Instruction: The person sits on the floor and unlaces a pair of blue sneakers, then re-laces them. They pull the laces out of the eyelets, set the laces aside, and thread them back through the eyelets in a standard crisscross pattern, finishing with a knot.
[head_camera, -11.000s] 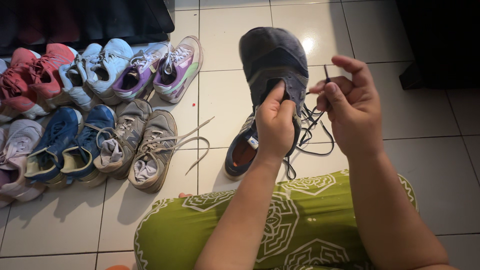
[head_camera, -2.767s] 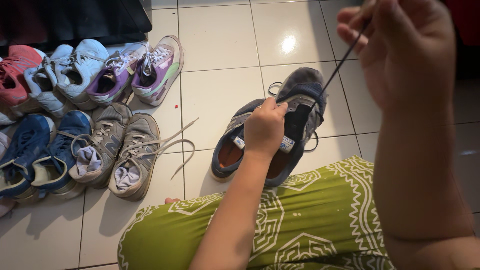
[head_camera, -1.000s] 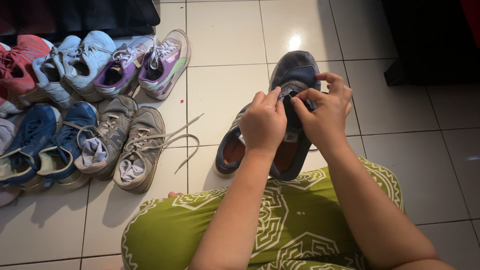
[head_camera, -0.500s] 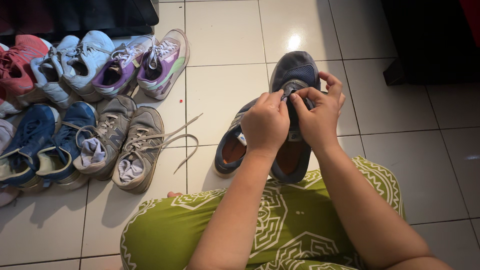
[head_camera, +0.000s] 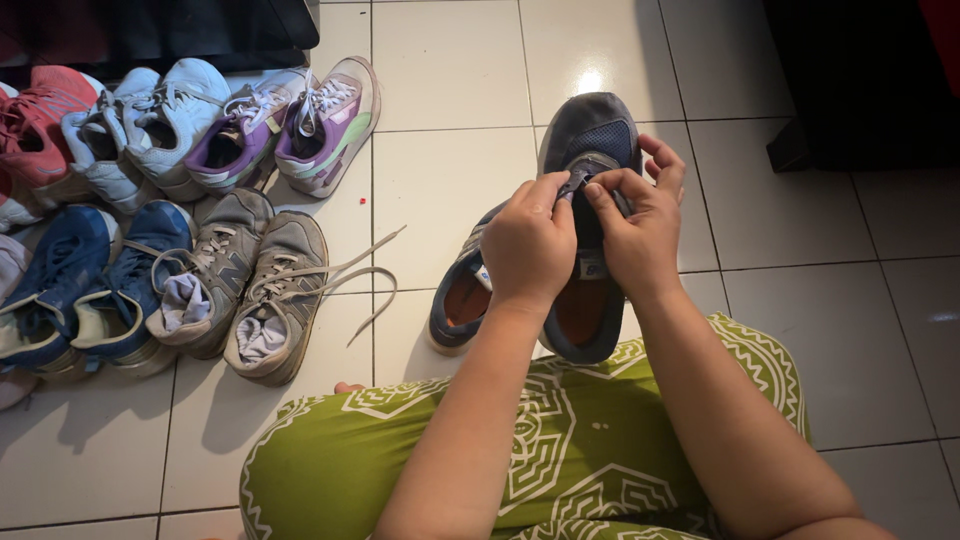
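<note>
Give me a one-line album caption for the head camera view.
Both hands, left hand and right hand, pinch a dark blue sneaker beside rows of sneakers.

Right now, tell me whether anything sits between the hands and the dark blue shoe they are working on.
Nothing visible does. The left hand and right hand are both already on the dark blue shoe, fingers pinching at its lacing area. Its partner shoe lies beside it on the floor, under the left wrist, not in between.

Bare tiles (head_camera: 455, 180) lie open between shoe pile (head_camera: 190, 200) and hands' sneaker (head_camera: 590, 140).
</note>
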